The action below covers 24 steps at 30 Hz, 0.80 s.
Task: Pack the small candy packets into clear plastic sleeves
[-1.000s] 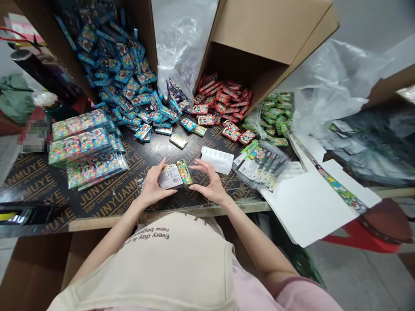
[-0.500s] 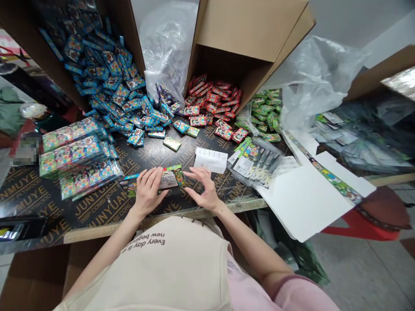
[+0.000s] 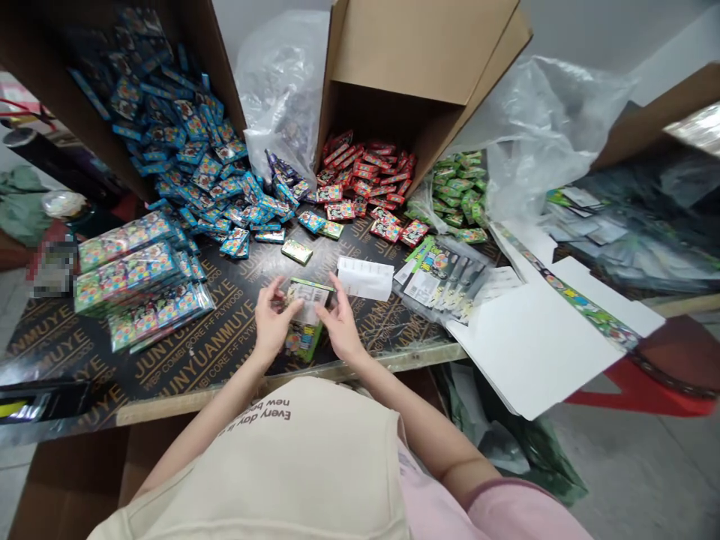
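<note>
Pack point(image 3: 309, 316) near worktop point(image 3: 225, 341) front edge, between the hands, long axis running roughly toward that edge. Grip: left hand point(image 3: 274, 321) and right hand point(image 3: 341, 324) pinch opposite sides, thumbs on top; neither clearly nearer.

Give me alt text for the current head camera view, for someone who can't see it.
A person's left hand and right hand hold a printed packet between them over a dark worktable. Beyond lie heaps of small blue boxes, red boxes and green boxes; wrapped packs are stacked at left, white sheets at right.
</note>
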Tool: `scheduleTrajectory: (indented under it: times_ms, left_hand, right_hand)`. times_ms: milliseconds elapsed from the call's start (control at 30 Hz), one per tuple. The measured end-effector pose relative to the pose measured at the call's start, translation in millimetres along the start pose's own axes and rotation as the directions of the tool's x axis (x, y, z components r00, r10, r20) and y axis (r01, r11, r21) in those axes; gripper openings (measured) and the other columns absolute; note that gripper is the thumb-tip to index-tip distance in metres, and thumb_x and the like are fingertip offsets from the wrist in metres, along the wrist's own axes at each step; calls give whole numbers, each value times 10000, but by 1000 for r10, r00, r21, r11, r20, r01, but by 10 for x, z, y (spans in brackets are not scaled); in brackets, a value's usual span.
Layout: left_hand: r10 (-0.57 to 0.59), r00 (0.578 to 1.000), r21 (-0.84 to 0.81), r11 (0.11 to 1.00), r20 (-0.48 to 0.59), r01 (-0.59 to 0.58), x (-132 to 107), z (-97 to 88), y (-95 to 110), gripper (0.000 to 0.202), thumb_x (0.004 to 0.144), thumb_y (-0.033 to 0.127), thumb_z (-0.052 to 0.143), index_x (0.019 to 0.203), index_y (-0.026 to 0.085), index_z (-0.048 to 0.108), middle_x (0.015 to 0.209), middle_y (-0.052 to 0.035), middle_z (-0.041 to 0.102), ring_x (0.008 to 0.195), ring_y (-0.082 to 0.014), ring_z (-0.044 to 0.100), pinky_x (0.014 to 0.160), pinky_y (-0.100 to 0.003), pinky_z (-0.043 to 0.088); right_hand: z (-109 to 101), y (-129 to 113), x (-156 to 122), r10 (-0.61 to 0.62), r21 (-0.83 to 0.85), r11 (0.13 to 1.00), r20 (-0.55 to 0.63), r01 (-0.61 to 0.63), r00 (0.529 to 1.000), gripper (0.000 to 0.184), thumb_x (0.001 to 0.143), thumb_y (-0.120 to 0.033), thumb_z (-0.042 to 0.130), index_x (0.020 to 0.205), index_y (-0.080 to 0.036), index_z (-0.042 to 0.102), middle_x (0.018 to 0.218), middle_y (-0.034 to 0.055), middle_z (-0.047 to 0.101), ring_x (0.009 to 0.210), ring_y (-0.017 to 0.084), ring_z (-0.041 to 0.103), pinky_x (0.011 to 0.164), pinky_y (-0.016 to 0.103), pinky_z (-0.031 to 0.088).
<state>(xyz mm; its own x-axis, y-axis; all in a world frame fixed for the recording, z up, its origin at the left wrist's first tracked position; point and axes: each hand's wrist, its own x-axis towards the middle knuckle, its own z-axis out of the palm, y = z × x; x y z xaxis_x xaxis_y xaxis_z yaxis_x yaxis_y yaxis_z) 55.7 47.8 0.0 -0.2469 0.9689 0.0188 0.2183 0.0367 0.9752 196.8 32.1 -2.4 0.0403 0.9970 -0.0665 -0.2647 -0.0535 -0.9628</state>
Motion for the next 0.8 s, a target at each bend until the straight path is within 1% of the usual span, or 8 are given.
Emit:
scheduleTrajectory:
  times_ms: [67,167,333,467,567,667,733,800]
  left_hand:
    - [-181,982,-291,938,54,189,25,90,-5,501,629,453,769,1030,166,683,892,-36,636,785,-148,593,771,-281,473]
    - [-363,919,-560,735,150,382,44,162,5,401,577,423,809,839,141,694,795,-29,683,694,-123,600,701,-246,465]
    - [-600,756,-649,471,262,598,140,115,75,294,544,328,819,676,147,629,603,26,640,533,-90,558,574,-222,444]
    - [-619,705,-590,440,348,677,222,23,116,218,557,270,755,655,144,607,566,33,613,495,-88,540,525,-221,425]
    - [-565,754,-581,506,336,638,221,-18,161,238,547,247,742,735,139,644,590,29,622,514,-89,550,534,-215,422]
    - [-428,864,-580,646,263,497,176,-55,222,277,546,231,759,801,153,684,680,9,670,599,-99,589,585,-217,438]
    - [-303,933,-506,784,191,359,151,-100,256,226,572,250,764,770,155,711,737,-14,697,657,-116,607,614,-227,446]
    - [-174,974,-363,906,148,217,151,-161,281,180,598,282,768,717,152,731,734,-30,708,680,-135,613,638,-244,456]
  right_hand:
    - [87,-3,82,101,140,986,-69,-91,993,595,763,-496,668,1281,-257,499,1325,44,567,1184,217,553,996,350,450]
    - [132,-19,236,244,263,944,-149,-199,958,410,777,-543,593,998,-204,660,1030,25,707,1013,215,636,893,334,505]
    - [112,-44,422,475,393,827,-104,-402,874,204,726,-370,598,694,-182,670,699,9,711,803,210,676,757,320,546]
    - [110,-92,393,497,485,756,8,-439,867,196,754,-365,582,764,-194,678,741,17,731,800,216,687,737,347,553]
    - [110,-106,363,467,472,771,37,-427,884,181,715,-327,649,837,-197,679,781,13,739,795,204,687,734,331,547]
    - [88,-125,370,423,357,845,12,-399,906,212,644,-285,738,823,-194,669,753,6,732,702,171,669,678,295,530]
    - [46,-159,372,286,210,939,-37,-272,957,208,626,-290,777,777,-193,670,738,2,725,669,152,651,668,281,516]
    - [-15,-204,358,71,15,997,-37,-70,997,170,651,-305,781,742,-192,694,755,11,725,703,152,652,710,285,510]
